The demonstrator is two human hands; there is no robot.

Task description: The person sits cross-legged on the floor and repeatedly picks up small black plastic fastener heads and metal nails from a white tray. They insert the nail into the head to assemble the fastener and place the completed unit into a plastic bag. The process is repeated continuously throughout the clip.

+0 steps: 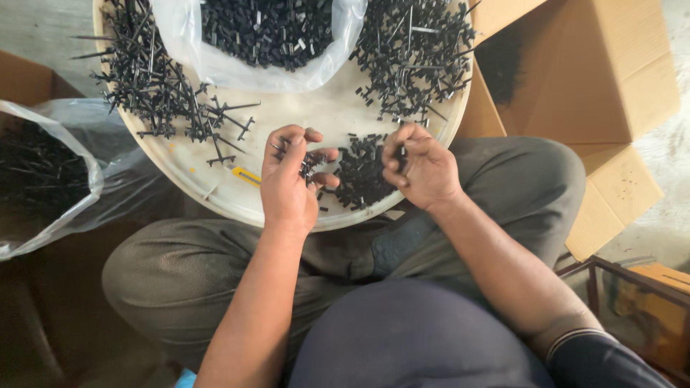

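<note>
We sit with the round tray point(215, 188) across our knees. Our left hand point(287, 188) curls around a small cluster of black plastic pieces point(310, 167), pinched between thumb and fingers near the tray's near edge. Our right hand point(420, 169) closes on one thin black part point(401, 154), just beside the small heap of loose pieces point(359, 172). We do well to keep both hands low over the tray, so dropped bits land on it, not past its near rim.

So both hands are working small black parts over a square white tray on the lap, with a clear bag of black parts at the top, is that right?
Not quite: the head view shows the tray is round, not square. The rest holds: left hand, right hand, small black parts, clear bag.
</note>
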